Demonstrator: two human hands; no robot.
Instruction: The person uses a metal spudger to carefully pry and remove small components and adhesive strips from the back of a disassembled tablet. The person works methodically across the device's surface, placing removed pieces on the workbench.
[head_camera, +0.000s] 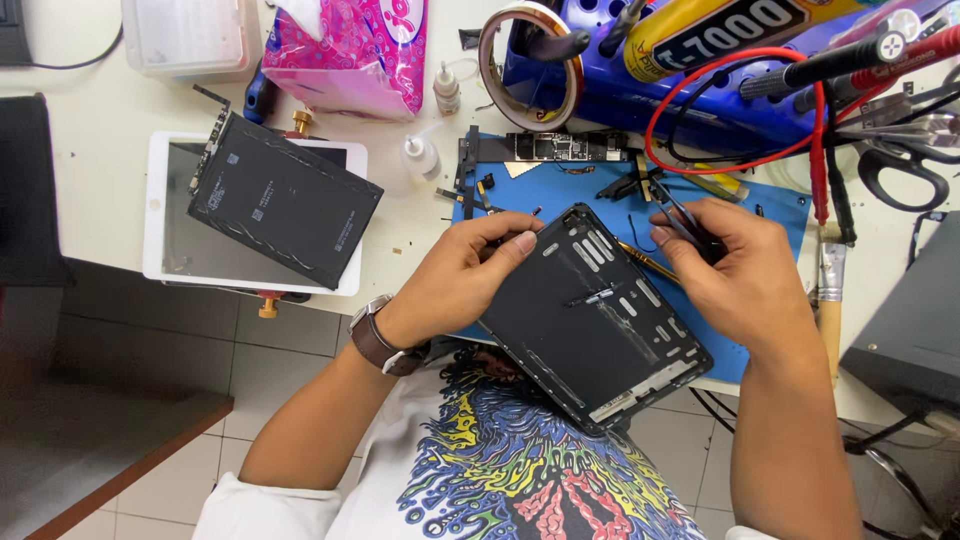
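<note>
My left hand (462, 277) grips the upper left edge of an empty black tablet housing (590, 320), which lies tilted on a blue work mat (770, 210) and overhangs the table's front edge. My right hand (742, 270) holds thin black tweezers (676, 212) just past the housing's far right corner, tips pointing away from me. A brown-strapped watch sits on my left wrist. A circuit board (560, 147) rests at the mat's far edge.
At left a flat black battery pack (280, 200) lies on a white tablet screen (160, 250). Behind are a pink tissue pack (350, 50), small bottles (420, 155), a tape roll (530, 65), a blue tool holder with a glue tube, red and black probe leads (820, 130), scissors (905, 170), a brush (830, 300).
</note>
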